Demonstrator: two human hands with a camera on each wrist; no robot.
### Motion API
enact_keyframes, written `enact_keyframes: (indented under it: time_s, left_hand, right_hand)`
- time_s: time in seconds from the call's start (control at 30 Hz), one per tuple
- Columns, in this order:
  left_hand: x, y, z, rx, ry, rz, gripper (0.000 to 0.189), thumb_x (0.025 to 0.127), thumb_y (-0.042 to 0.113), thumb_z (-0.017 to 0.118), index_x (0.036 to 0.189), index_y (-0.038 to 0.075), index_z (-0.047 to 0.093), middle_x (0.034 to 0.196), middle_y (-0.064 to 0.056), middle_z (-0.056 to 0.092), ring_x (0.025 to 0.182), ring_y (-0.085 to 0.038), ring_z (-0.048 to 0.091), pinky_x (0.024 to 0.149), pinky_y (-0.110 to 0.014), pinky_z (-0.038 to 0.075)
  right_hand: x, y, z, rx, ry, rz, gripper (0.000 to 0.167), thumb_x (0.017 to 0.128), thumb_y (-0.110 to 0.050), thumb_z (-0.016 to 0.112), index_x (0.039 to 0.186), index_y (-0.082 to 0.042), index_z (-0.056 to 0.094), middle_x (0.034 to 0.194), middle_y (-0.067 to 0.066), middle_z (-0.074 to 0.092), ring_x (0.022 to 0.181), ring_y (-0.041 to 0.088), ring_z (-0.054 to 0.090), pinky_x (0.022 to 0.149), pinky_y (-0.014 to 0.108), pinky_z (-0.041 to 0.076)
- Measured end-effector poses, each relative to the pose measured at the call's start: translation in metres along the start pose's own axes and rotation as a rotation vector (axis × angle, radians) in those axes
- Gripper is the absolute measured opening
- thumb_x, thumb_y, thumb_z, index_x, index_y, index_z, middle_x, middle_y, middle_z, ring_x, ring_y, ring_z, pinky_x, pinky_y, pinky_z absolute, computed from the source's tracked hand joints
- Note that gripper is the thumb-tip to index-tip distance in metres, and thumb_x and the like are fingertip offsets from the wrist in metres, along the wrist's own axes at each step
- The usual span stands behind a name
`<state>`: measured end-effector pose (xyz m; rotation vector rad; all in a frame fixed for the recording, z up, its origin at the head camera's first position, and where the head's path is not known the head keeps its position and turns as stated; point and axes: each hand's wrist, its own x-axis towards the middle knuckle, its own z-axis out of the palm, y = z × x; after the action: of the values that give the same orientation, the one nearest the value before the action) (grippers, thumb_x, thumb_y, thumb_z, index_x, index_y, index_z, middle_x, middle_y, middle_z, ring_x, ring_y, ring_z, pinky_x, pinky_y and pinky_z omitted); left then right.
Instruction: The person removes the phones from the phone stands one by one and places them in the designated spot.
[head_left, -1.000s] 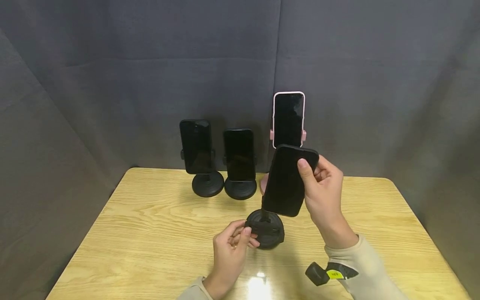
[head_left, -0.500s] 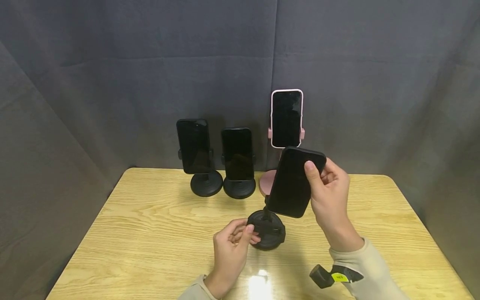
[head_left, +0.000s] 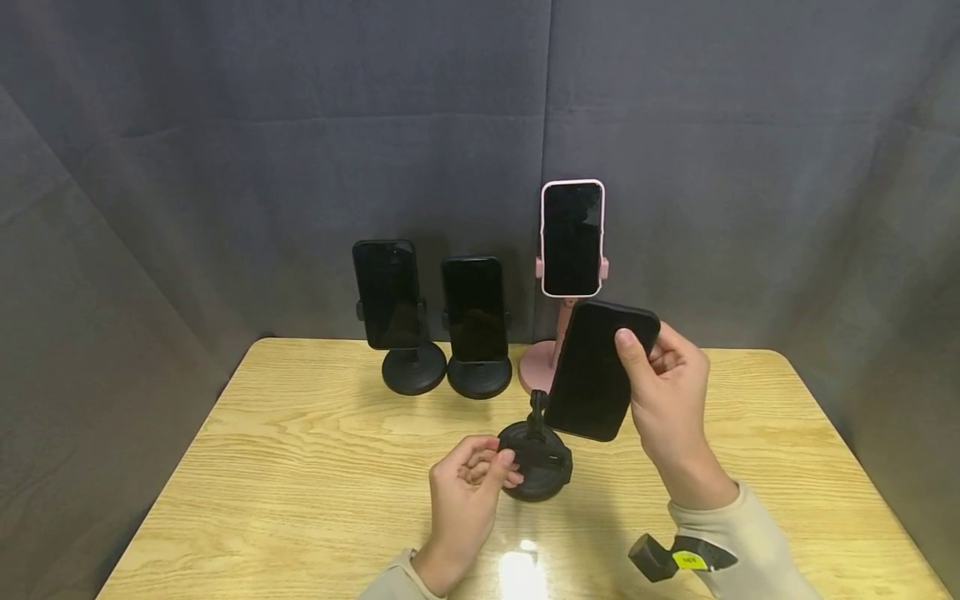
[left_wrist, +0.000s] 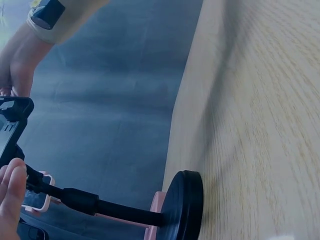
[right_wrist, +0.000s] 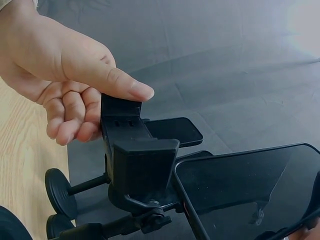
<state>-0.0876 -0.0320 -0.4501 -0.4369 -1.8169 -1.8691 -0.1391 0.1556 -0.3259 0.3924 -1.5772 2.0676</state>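
Observation:
My right hand (head_left: 671,400) grips a black smartphone (head_left: 588,375) by its right edge, thumb over the dark screen, fingers behind. The phone is tilted and held above and right of a black phone stand. With thumb and fingers, my left hand (head_left: 467,496) pinches the left end of that stand's clamp (head_left: 538,458). In the right wrist view the thumb lies on the end lip of the clamp (right_wrist: 142,165), which has no phone in it. The left wrist view shows the stand's pole (left_wrist: 82,201) and round base (left_wrist: 187,210) on the table.
Behind, two black stands hold black phones (head_left: 387,293) (head_left: 476,308) upright. To their right, a taller pink stand (head_left: 536,364) holds a pink-cased phone (head_left: 573,237). A grey curtain (head_left: 300,167) surrounds the far and side edges of the wooden table (head_left: 300,467).
My right hand has carried the phone right and slightly down, away from the stand, uncovering more of the pink stand. My left hand keeps its pinch on the clamp, nearly still.

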Motion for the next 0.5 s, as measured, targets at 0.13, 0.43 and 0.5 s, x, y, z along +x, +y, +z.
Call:
enact_keyframes:
  time_s: [0.13,0.43,0.5]
  left_hand:
    - [-0.0001,-0.0002,0.0001,-0.019,0.003,-0.017,0.006,0.092,-0.006,0.067,0.095,-0.011,0.063,0.074,-0.024,0.07,0.056,-0.017,0.071,0.052,-0.028,0.06]
    - [0.0002,0.0001,-0.0006,-0.016,0.004,-0.06,0.008,0.092,-0.004,0.068,0.095,-0.01,0.063,0.075,-0.023,0.07,0.058,-0.008,0.071,0.053,-0.028,0.061]
    - [0.0006,0.0003,-0.0007,-0.012,0.004,-0.071,0.009,0.092,-0.004,0.069,0.095,-0.01,0.064,0.075,-0.022,0.07,0.058,-0.008,0.071,0.053,-0.028,0.061]
  right_hand:
    - [-0.0007,-0.0003,-0.0008,-0.016,-0.003,0.013,0.018,0.095,0.009,0.062,0.095,-0.003,0.074,0.083,0.0,0.078,0.072,0.01,0.076,0.063,0.022,0.062]
    - [-0.0024,0.0011,-0.0067,-0.046,-0.008,0.023,0.018,0.094,0.009,0.062,0.095,-0.004,0.075,0.083,0.0,0.079,0.072,0.009,0.076,0.062,0.022,0.062]
    - [-0.0028,0.0013,-0.0088,-0.06,-0.003,0.022,0.017,0.095,0.009,0.062,0.095,-0.003,0.074,0.082,-0.001,0.078,0.072,0.009,0.076,0.062,0.022,0.062]
